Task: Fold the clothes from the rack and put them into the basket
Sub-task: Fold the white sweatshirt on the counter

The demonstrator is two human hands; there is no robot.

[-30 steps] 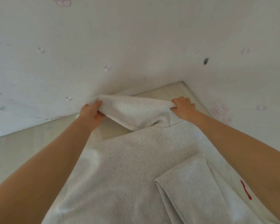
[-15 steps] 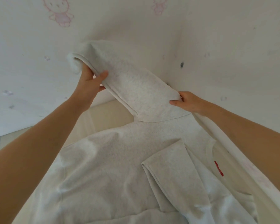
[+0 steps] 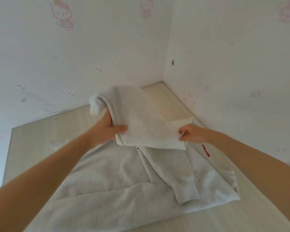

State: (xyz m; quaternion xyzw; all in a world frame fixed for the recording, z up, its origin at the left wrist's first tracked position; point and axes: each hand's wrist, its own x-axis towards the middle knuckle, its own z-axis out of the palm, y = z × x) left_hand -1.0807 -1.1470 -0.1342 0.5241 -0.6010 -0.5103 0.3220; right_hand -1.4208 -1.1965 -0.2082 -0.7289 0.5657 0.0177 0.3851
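A light grey hooded sweatshirt point(image 3: 110, 178) lies spread on the pale floor, one sleeve point(image 3: 172, 174) folded across its back, a small red tag point(image 3: 206, 150) near its right side. Its hood point(image 3: 141, 121) is lifted and drawn down over the body. My left hand point(image 3: 107, 129) grips the hood's rimmed edge, thumb on top. My right hand point(image 3: 190, 133) pinches the hood's right corner. No rack or basket is in view.
The pale wooden floor point(image 3: 40, 136) meets two white walls with pink cartoon prints in a corner point(image 3: 162, 82) just behind the sweatshirt. Bare floor runs along the left of the garment and at the bottom right.
Both hands raised the hood from the floor near the wall, then brought it down and toward me over the sweatshirt's back. The view has tilted up and pulled back.
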